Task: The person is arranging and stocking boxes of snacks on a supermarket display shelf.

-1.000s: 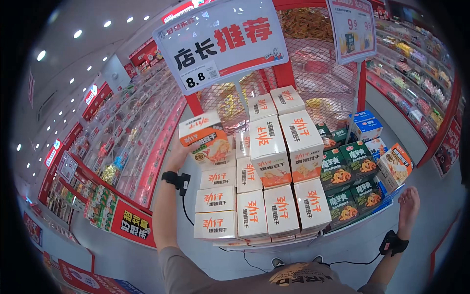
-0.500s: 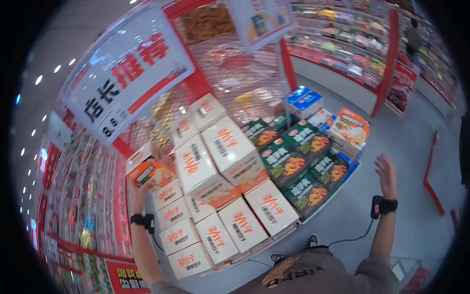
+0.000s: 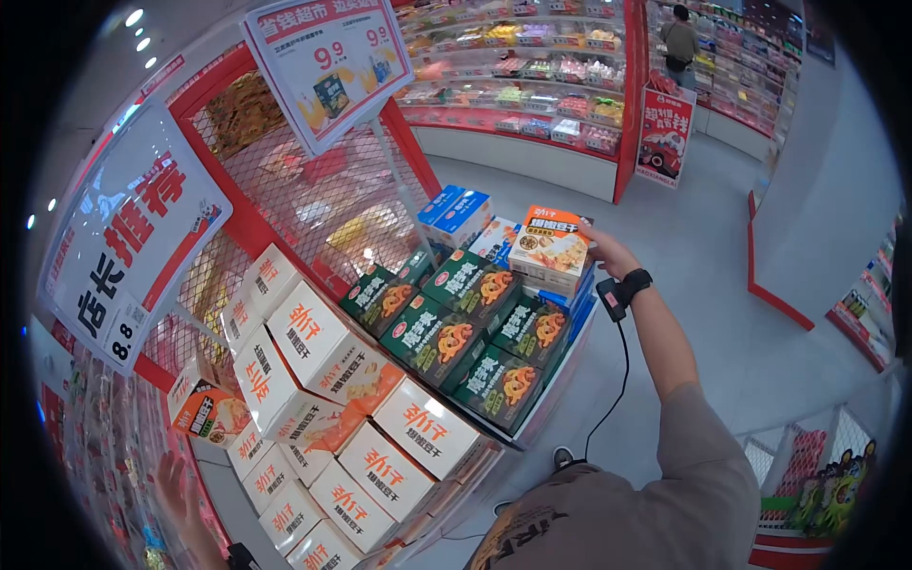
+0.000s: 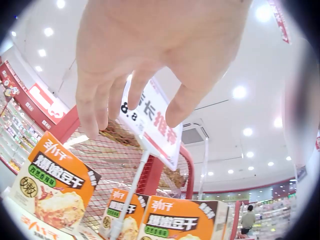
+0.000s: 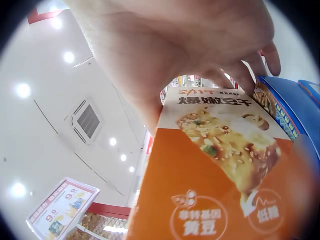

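At the right end of the display my right hand (image 3: 608,251) grips an orange-and-white snack box (image 3: 551,245) at its top edge; the box sits above blue boxes (image 3: 576,302). The right wrist view has this box's orange-and-white side (image 5: 200,165) close up, thumb on one edge and fingers over the far edge. My left hand (image 3: 182,499) is off to the left, beside the stacked white boxes (image 3: 285,508), fingers loosely spread and holding nothing. Just above it in the head view another orange-and-white box (image 3: 205,408) stands on the stack. The left wrist view shows similar boxes (image 4: 57,182) beneath the hand.
Green snack boxes (image 3: 432,337) fill the middle of the display. Two price signs on poles, one large (image 3: 133,237) and one smaller (image 3: 328,66), rise behind the boxes before a wire-mesh rack (image 3: 285,161). A person (image 3: 678,43) stands in the far aisle.
My left hand has let go of the orange-and-white box, leaving it on the white stack. My right hand has moved from beside the display onto the right-hand box. The head view has swung right.
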`<state>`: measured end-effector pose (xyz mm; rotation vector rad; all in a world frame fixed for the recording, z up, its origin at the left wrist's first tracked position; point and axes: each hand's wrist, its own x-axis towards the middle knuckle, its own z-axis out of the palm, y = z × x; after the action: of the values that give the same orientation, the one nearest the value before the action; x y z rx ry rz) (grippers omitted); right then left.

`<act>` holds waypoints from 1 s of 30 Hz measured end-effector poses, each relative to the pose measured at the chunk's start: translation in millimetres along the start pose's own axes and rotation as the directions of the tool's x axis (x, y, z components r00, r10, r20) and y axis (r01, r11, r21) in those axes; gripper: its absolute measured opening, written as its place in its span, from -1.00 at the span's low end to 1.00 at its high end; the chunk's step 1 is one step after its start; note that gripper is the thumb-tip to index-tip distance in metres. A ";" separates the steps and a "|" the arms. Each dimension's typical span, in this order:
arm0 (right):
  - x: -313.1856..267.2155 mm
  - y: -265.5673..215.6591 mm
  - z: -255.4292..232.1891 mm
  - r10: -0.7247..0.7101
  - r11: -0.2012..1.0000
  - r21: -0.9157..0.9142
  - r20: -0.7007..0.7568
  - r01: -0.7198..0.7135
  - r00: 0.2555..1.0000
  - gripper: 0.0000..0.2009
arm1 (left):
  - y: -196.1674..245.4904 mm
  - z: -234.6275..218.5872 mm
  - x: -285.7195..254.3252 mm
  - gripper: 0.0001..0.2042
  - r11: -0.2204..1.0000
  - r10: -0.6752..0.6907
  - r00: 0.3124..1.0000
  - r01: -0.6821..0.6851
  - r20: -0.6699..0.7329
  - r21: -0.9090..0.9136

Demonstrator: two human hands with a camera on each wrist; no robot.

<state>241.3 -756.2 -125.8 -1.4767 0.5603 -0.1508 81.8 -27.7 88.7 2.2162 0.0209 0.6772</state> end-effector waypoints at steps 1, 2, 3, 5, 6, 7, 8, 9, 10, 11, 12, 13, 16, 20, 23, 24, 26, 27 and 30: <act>2.6 -4.3 2.1 0.010 0.999 -0.040 0.032 -0.009 0.999 -0.18 | 8.8 1.7 -9.8 -0.45 1.000 0.008 1.000 -0.008 0.006 0.022; 6.2 -9.5 6.3 0.020 0.997 -0.082 0.069 -0.014 0.997 -0.22 | 14.6 3.8 -18.5 -0.47 0.999 0.032 0.999 -0.032 0.024 0.023; 3.7 -11.7 9.7 -0.029 0.997 -0.077 0.024 0.031 0.999 -0.29 | 18.7 4.4 -27.7 -0.49 0.998 0.051 0.998 -0.052 0.036 0.027; 21.9 -2.1 7.5 -0.133 0.990 0.047 -0.012 0.133 0.991 -0.35 | 25.9 3.2 -46.6 -0.60 0.998 0.061 0.997 -0.061 0.043 0.009; 26.0 -0.9 14.6 -0.195 0.978 0.052 -0.090 0.200 0.977 -0.37 | 32.0 1.5 -54.4 -0.61 0.998 0.065 0.997 -0.066 0.050 0.009; 15.4 -9.7 24.2 -0.216 0.967 0.101 -0.151 0.232 0.965 -0.38 | 38.6 1.0 -60.8 -0.62 0.998 0.069 0.996 -0.070 0.056 0.008; 4.1 -18.7 31.6 -0.228 0.953 0.150 -0.214 0.262 0.950 -0.39 | 45.3 1.6 -67.1 -0.63 0.997 0.075 0.995 -0.075 0.066 0.007; 13.0 -17.7 28.8 -0.362 0.924 0.021 -0.274 0.382 0.891 -0.37 | 51.6 3.9 -73.6 -0.67 0.996 0.086 0.996 -0.086 0.025 -0.012; 13.4 -21.8 31.6 -0.494 0.867 -0.107 -0.318 0.487 0.809 -0.35 | 59.0 4.1 -78.9 -0.68 0.995 0.100 0.993 -0.099 0.063 -0.027; 10.5 -22.8 32.2 -0.608 0.791 -0.313 -0.306 0.526 0.732 -0.31 | 66.4 4.4 -83.4 -0.69 0.993 0.117 0.988 -0.113 0.100 -0.042; -17.7 -41.4 34.5 -0.717 0.674 -0.502 -0.266 0.542 0.645 -0.28 | 73.8 5.8 -87.8 -0.70 0.990 0.135 0.982 -0.128 0.136 -0.059; -44.4 -57.2 39.5 -0.725 0.676 -0.396 -0.205 0.622 0.658 -0.28 | 80.9 9.8 -92.9 -0.73 0.995 0.100 0.984 -0.095 0.145 -0.042; -133.1 -102.5 57.4 -0.749 0.663 -0.042 -0.045 0.748 0.661 -0.23 | 104.3 27.6 -102.3 -0.60 0.994 0.106 0.944 -0.098 0.313 -0.042; -214.9 -101.9 89.4 -0.877 0.477 0.313 0.101 0.821 0.471 -0.10 | 123.2 74.2 -114.2 0.02 0.952 0.251 0.889 -0.155 0.383 -0.264; -243.2 -81.0 128.0 -0.894 0.311 0.532 0.444 0.788 0.053 -0.19 | 133.3 106.3 -128.7 0.17 0.889 0.369 0.862 -0.218 0.348 -0.402; -251.6 -77.8 142.9 -0.860 0.310 0.612 0.507 0.728 -0.060 -0.19 | 132.5 113.2 -133.0 0.21 0.869 0.406 0.840 -0.231 0.361 -0.438; -266.4 -75.0 170.1 -0.770 0.325 0.712 0.581 0.622 -0.263 -0.19 | 122.7 116.3 -147.1 0.22 0.845 0.465 0.758 -0.225 0.457 -0.486; -270.0 -77.3 176.2 -0.745 0.349 0.678 0.620 0.647 -0.247 -0.17 | 118.5 105.2 -152.5 0.16 0.902 0.371 0.789 -0.180 0.490 -0.393; -271.4 -86.0 191.7 -0.701 0.389 0.601 0.685 0.698 -0.199 -0.11 | 106.8 80.2 -151.3 0.21 0.943 0.319 0.876 -0.257 0.363 -0.210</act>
<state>112.3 -477.5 27.4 -1.4112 -1.3945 -0.1697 -30.9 -190.8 51.2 2.1825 -0.5614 0.3604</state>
